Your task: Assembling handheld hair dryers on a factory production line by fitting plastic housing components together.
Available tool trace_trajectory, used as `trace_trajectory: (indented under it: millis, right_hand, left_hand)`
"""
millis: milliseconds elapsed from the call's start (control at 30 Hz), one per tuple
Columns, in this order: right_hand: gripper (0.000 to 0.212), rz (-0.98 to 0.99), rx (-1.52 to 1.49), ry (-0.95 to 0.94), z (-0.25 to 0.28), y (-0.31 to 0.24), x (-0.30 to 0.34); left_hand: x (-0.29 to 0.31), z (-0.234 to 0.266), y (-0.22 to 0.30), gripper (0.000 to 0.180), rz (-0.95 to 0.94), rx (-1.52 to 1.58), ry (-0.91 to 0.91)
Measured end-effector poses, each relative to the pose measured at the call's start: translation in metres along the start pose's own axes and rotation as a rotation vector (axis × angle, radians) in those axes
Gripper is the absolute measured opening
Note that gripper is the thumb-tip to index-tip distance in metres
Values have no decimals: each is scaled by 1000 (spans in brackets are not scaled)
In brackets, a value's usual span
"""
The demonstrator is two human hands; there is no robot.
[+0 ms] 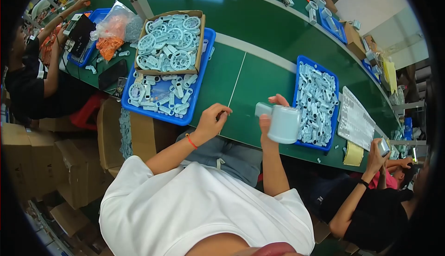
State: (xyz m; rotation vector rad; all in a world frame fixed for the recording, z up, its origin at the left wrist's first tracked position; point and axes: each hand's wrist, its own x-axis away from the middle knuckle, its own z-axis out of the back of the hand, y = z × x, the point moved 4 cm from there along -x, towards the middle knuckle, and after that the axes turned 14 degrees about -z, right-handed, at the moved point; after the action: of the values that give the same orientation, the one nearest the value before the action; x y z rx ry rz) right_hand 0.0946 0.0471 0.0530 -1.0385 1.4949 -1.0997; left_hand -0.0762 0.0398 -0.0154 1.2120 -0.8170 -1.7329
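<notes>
My right hand [271, 125] grips a pale blue-white plastic part [284, 124], shaped like a rounded cup with a short tab at its left. It is raised over the near edge of the green table, just left of the right-hand blue tray. Thumb and fingertips show behind the part; the rest of the grip is hidden. My left hand [213, 122], with a red band at the wrist, hovers at the table's edge right of the left-hand tray. Its fingers are curled together, and whatever they may hold cannot be made out.
On the left, a blue tray [191, 112] bears a cardboard box [202, 40] of pale ring-shaped parts, with loose pieces around it. Another blue tray [302, 61] holds many small pale parts. Co-workers sit on both sides. Cartons [83, 168] stand on the floor at left.
</notes>
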Motion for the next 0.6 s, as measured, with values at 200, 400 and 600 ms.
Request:
trace_trajectory:
  millis: [200, 400, 600]
  right_hand:
    - [56, -186, -2, 39, 2, 35, -1]
    - [39, -186, 129, 63, 1, 8, -8]
    - [15, -71, 513, 9, -1, 43, 1]
  left_hand:
    - [0, -5, 2, 11, -83, -36, -5]
    - [3, -6, -1, 10, -138, -75, -42]
    - [-2, -12, 4, 9, -183, -180, -75]
